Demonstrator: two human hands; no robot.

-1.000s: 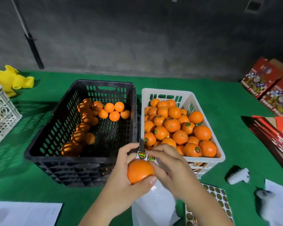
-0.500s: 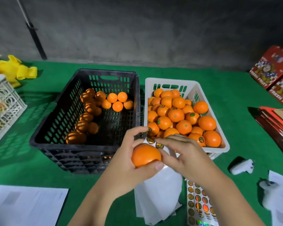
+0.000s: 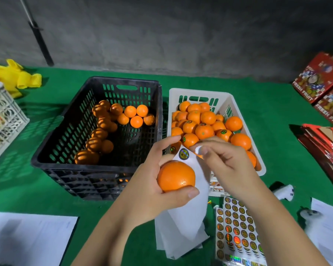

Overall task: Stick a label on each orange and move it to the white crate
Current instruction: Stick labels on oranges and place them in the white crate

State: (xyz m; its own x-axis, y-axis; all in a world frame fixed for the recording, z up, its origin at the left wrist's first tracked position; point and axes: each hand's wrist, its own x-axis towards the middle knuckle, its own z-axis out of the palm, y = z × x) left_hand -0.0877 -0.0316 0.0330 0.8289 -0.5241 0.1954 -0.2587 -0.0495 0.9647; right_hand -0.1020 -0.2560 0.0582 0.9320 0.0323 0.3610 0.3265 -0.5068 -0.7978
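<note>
Right above the orange gripped in the left hand sits the label on its backing strip, whose end the nearer right hand pinches.

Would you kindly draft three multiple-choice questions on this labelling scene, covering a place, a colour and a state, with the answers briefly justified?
1. Where does the black crate stand in relation to the white crate?
A. To its left
B. To its right
C. Stacked on it

2. What colour is the surface under the crates?
A. Blue
B. Green
C. Grey

3. What is the left hand doing?
A. Lying flat on the table
B. Reaching into the black crate
C. Holding an orange

Answers:
1 A, the black crate sits left of the white one, side by side.
2 B, green covering shows all around both crates.
3 C, its fingers and thumb curl round the orange, while the right hand pinches the white backing strip beside a label.
</note>
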